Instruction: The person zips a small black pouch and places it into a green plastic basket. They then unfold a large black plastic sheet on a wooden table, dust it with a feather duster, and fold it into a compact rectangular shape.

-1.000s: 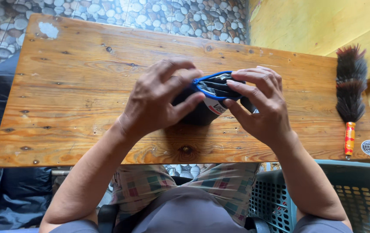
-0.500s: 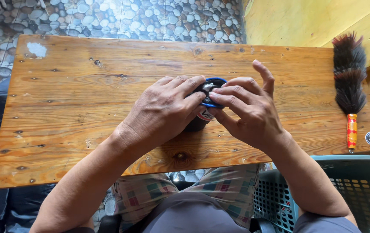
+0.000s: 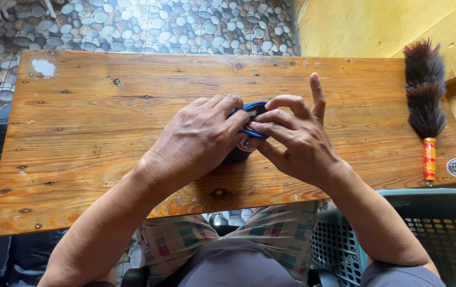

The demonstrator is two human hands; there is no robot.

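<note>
**Technician A:** Where the two hands meet, what is being gripped?

**Technician B:** A small dark fabric item with a bright blue edge is held between both hands, low over the middle of the plank wooden surface. Most of it is covered, so its exact kind cannot be told.

**Technician A:** How are the fingers set?

**Technician B:** The left hand is laid over the item from the left, its fingers curled together onto the blue edge. The right hand is closed on it from the right, thumb and middle fingers pinched on the fabric, while the index finger is raised and kept off it.

**Technician A:** What else is recorded nearby?

**Technician B:** A dark bristle brush with an orange patterned handle is laid at the right end of the surface, well apart from the hands. A teal perforated plastic basket is seen below the near right edge, beside the person's checked shorts.
</note>
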